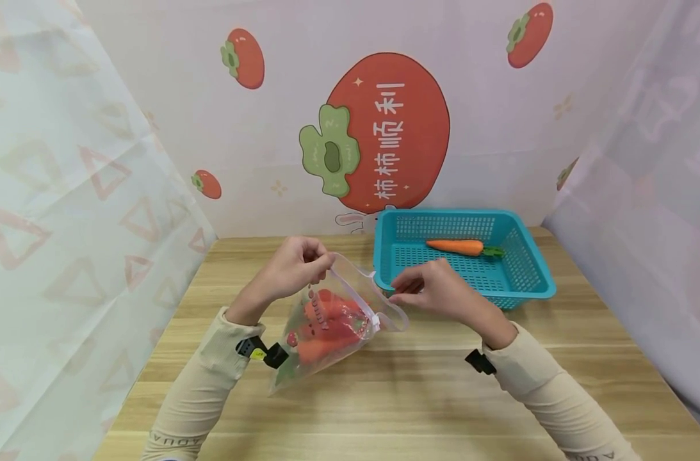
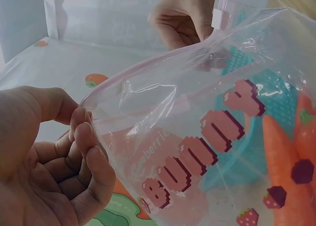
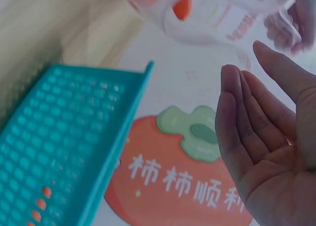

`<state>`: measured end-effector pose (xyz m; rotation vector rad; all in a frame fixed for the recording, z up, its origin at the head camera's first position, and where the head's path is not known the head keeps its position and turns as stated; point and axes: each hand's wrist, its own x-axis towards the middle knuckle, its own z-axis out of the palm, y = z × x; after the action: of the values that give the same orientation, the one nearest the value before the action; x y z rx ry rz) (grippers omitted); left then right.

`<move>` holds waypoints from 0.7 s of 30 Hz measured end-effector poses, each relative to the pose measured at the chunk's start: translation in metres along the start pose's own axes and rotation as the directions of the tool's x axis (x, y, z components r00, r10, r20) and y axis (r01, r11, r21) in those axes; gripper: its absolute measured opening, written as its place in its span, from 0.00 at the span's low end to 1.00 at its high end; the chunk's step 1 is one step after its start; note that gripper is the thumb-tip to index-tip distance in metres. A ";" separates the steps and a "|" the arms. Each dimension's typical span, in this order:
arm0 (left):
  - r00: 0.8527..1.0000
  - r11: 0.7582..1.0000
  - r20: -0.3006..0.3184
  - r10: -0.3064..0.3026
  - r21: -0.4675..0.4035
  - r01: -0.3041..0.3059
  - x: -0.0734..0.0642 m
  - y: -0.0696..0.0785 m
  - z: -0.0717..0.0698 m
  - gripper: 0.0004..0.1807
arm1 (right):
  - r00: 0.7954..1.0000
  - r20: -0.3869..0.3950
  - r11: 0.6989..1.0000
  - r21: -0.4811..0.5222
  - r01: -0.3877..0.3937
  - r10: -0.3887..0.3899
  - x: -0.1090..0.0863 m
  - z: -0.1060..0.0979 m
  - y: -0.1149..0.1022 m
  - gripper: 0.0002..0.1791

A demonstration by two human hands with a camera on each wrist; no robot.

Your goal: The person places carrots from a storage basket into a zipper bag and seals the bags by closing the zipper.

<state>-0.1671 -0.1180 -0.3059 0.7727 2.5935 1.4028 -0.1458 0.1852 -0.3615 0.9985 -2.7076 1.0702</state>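
A clear zip bag printed "BUNNY" (image 2: 197, 147) leans over the table with its mouth agape. Several orange carrots (image 1: 321, 349) lie inside it, partly blurred by the plastic. My left hand (image 1: 294, 266) pinches one top corner of the bag between thumb and forefinger. At the other end of the zip sits a white slider (image 2: 217, 19). Just right of the bag's mouth hovers my right hand (image 1: 439, 291), thumb and fingers apart with nothing between them in the right wrist view. It is in front of the blue basket's near left corner.
The blue plastic basket (image 1: 542, 282) stands at the back right of the wooden table (image 1: 419, 397). One carrot (image 1: 456, 246) with a green top lies in it. Behind the table hangs a cloth (image 1: 488, 147) printed with persimmons.
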 end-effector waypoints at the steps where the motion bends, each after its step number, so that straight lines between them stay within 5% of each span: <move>1: 1.000 1.000 0.002 -0.001 0.000 0.001 0.000 0.000 0.000 0.13 | 1.000 0.003 1.000 -0.012 -0.011 0.011 0.000 -0.004 0.001 0.10; 21: 1.000 1.000 0.016 0.020 -0.011 -0.020 0.000 -0.003 -0.003 0.13 | 0.973 0.060 0.947 -0.248 -0.204 0.225 0.013 -0.091 0.042 0.16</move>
<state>-0.1689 -0.1217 -0.3065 0.8070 2.5714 1.4091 -0.1959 0.2584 -0.3139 0.7422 -2.9805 0.7104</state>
